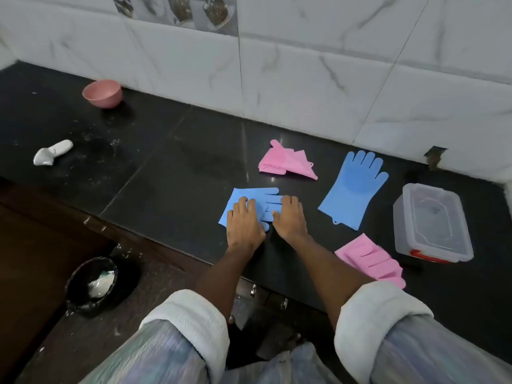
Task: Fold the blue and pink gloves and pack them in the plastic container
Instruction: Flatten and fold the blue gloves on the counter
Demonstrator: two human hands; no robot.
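Note:
A blue glove [240,195] lies flat on the black counter [166,176], fingers pointing right. My left hand [243,223] presses flat on its palm part, and my right hand [289,220] rests on its fingers. A second blue glove [353,189] lies spread out to the right, fingers toward the wall. One pink glove [285,160] lies folded behind, near the wall. Another pink glove [371,259] lies at the front right, near my right forearm. The clear plastic container [432,221] stands open at the far right with a red clip on its front side.
A pink bowl [102,93] stands at the back left by the tiled wall [304,65]. A white crumpled object [52,152] lies on the left of the counter. Below the counter's front edge a black bin [92,284] holds white scraps.

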